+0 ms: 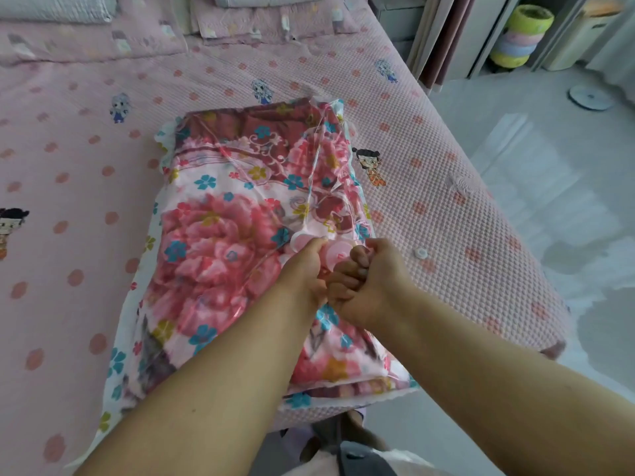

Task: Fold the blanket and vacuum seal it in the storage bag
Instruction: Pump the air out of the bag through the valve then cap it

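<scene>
A folded pink flowery blanket point(220, 235) lay inside a clear plastic storage bag point(319, 156) on the pink dotted bed point(86, 132). The left hand point(304, 266) and right hand point(364, 280) both pinched at the bag's round pink valve point(335, 257).

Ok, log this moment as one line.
blanket in bag on bed | left hand, right hand at pink valve | grips unclear

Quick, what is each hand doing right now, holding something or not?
Left hand: fingers curled at the pink valve on the storage bag; a firm grip cannot be told.
Right hand: curled into a fist beside the valve; what it holds cannot be told.
</scene>
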### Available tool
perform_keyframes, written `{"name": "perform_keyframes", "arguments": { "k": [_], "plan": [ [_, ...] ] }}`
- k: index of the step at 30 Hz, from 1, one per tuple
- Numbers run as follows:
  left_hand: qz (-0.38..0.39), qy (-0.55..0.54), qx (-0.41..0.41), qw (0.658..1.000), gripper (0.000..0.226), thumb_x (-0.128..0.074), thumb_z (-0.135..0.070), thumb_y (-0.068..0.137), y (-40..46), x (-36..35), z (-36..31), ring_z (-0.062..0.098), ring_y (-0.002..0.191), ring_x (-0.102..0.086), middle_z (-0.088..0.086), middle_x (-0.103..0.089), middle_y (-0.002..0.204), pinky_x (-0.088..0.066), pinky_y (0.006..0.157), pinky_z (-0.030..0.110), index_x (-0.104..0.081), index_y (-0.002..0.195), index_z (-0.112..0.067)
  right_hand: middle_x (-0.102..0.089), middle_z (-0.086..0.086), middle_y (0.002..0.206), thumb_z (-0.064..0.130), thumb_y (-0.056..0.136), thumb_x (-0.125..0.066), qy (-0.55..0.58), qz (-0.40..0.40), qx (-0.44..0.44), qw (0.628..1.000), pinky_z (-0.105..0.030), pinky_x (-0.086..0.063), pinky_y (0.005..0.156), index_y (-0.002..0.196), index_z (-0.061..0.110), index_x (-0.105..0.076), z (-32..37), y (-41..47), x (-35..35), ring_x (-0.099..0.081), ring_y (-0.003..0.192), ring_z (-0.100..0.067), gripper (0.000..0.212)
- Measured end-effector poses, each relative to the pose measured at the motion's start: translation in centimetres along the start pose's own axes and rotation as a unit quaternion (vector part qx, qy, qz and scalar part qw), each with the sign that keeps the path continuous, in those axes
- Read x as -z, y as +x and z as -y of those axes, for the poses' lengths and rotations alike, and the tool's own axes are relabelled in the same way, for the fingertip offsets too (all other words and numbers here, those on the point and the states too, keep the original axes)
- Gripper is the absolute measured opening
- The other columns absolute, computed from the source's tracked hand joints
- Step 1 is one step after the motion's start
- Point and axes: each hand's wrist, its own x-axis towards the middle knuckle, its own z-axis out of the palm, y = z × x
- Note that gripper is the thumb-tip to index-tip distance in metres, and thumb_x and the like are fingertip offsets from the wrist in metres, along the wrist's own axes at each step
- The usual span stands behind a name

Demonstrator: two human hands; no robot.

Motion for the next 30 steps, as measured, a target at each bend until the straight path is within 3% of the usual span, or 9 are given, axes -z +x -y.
{"name": "perform_keyframes", "arguments": {
  "k": [2, 6, 10, 12, 14, 18, 22, 26, 30],
  "plan": [
    [0.0, -0.041, -0.012, 0.999, 0.02, -0.058, -0.022, 0.094, -0.4, 0.0, 0.2, 0.019, 0.056, -0.06, 0.009, -0.06, 0.064, -0.055, 0.046, 0.028, -0.056, 0.079, -0.008, -0.016, 0.005, 0.046, 0.034, 0.086, -0.039, 0.03, 0.041, -0.025, 0.998, -0.013, -0.012, 0.041, 0.046, 0.018, -0.026, 0.1, -2.2, 1.4, -0.015, 0.038, -0.01, 0.045],
    [0.004, -0.065, -0.031, 0.997, 0.009, -0.056, -0.018, 0.094, -0.3, 0.4, 0.8, 0.024, 0.08, -0.059, 0.011, -0.06, 0.088, -0.055, 0.076, 0.042, -0.056, 0.095, -0.009, -0.016, 0.004, 0.046, 0.032, 0.081, -0.042, 0.045, 0.052, -0.066, 0.995, -0.013, -0.011, 0.039, 0.045, 0.016, -0.025, 0.0, -6.1, 3.6, -0.017, 0.037, -0.009, 0.043],
    [-0.009, -0.023, -0.025, 0.999, 0.021, -0.051, -0.034, 0.086, 0.8, 0.0, 0.6, 0.023, 0.072, -0.055, 0.009, -0.053, 0.083, -0.051, 0.055, 0.031, -0.051, 0.092, -0.013, -0.016, 0.004, 0.046, 0.035, 0.085, -0.041, 0.04, 0.025, -0.052, 0.998, -0.013, -0.01, 0.042, 0.046, 0.017, -0.027, -1.0, -2.5, 1.3, -0.015, 0.038, -0.01, 0.045],
    [-0.015, 0.027, -0.011, 0.999, 0.033, -0.048, -0.053, 0.084, 1.2, -0.2, 0.6, 0.022, 0.061, -0.053, 0.007, -0.051, 0.07, -0.047, 0.056, 0.027, -0.053, 0.094, -0.022, -0.016, 0.004, 0.046, 0.037, 0.087, -0.04, 0.005, 0.002, -0.043, 0.999, -0.013, -0.012, 0.04, 0.047, 0.018, -0.027, -0.9, -0.6, -0.2, -0.015, 0.037, -0.011, 0.046],
    [-0.014, 0.021, 0.005, 1.0, 0.044, -0.046, -0.064, 0.087, 1.3, -0.2, 0.7, 0.024, 0.064, -0.057, 0.01, -0.058, 0.075, -0.048, 0.062, 0.031, -0.056, 0.116, -0.032, -0.017, 0.004, 0.046, 0.036, 0.086, -0.041, -0.026, 0.012, -0.014, 0.999, -0.013, -0.013, 0.039, 0.047, 0.018, -0.027, -0.6, -0.9, 0.6, -0.016, 0.038, -0.011, 0.045],
    [0.017, -0.054, -0.03, 0.998, 0.033, -0.043, -0.042, 0.1, 0.9, 0.1, 1.2, 0.024, 0.074, -0.058, 0.012, -0.057, 0.094, -0.051, 0.055, 0.036, -0.052, 0.11, -0.012, -0.015, 0.004, 0.048, 0.032, 0.081, -0.043, 0.039, 0.047, -0.059, 0.996, -0.014, -0.009, 0.042, 0.046, 0.017, -0.025, -0.4, -6.1, 3.4, -0.013, 0.042, -0.009, 0.042],
    [0.029, -0.058, -0.033, 0.997, 0.045, -0.041, -0.045, 0.1, 1.3, 0.3, 1.2, 0.028, 0.084, -0.062, 0.016, -0.061, 0.101, -0.053, 0.06, 0.038, -0.047, 0.127, -0.009, -0.016, 0.004, 0.046, 0.032, 0.083, -0.04, 0.082, 0.031, -0.052, 0.995, -0.013, -0.01, 0.043, 0.045, 0.016, -0.026, -0.5, -4.8, 2.6, -0.015, 0.038, -0.009, 0.043],
    [0.007, -0.017, 0.018, 1.0, 0.049, -0.047, -0.063, 0.085, 1.8, 0.4, 1.0, 0.025, 0.052, -0.061, 0.011, -0.058, 0.06, -0.051, 0.059, 0.03, -0.05, 0.1, -0.017, -0.017, 0.004, 0.045, 0.036, 0.088, -0.039, 0.001, -0.009, -0.012, 1.0, -0.011, -0.013, 0.038, 0.048, 0.018, -0.026, -0.8, -0.6, -0.2, -0.015, 0.037, -0.011, 0.046],
    [0.015, -0.066, -0.023, 0.997, 0.041, -0.042, -0.043, 0.101, 1.4, 0.5, 1.0, 0.022, 0.073, -0.06, 0.011, -0.058, 0.097, -0.051, 0.05, 0.032, -0.048, 0.129, -0.014, -0.016, 0.004, 0.047, 0.035, 0.087, -0.04, 0.025, 0.047, -0.028, 0.998, -0.013, -0.01, 0.044, 0.045, 0.017, -0.027, -0.8, -4.1, 2.0, -0.014, 0.041, -0.01, 0.048]
  ]
}}
